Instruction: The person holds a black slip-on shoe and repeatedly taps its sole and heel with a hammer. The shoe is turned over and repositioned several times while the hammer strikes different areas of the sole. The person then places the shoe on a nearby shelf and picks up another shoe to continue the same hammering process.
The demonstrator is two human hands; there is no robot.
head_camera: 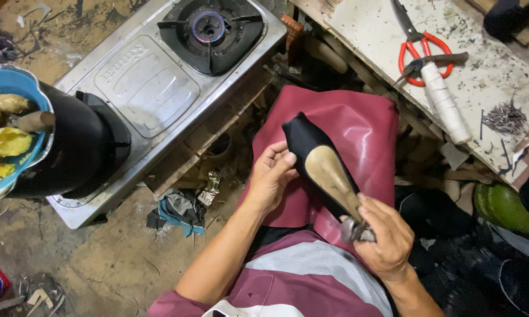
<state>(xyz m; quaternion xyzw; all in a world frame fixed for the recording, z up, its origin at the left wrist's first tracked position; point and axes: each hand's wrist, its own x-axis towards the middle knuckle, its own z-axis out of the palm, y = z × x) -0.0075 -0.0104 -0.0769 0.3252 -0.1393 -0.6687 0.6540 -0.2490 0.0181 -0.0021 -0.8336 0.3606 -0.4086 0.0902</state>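
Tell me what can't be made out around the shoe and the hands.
Head view only:
- Shoe heel: hidden inside the right hand.
- Tool in that hand: mostly covered by its fingers, kind unclear.
- Left hand fingertips: behind the shoe's side.
- Blue bowl: cut off by the left edge.

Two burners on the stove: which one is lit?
The far burner: uncovered, with a small blue flame at its centre. The near burner is hidden under a black pot.

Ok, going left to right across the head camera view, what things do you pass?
Blue bowl of yellow paste → steel gas stove → left hand → black shoe with tan sole → right hand → red-handled scissors → green rounded object.
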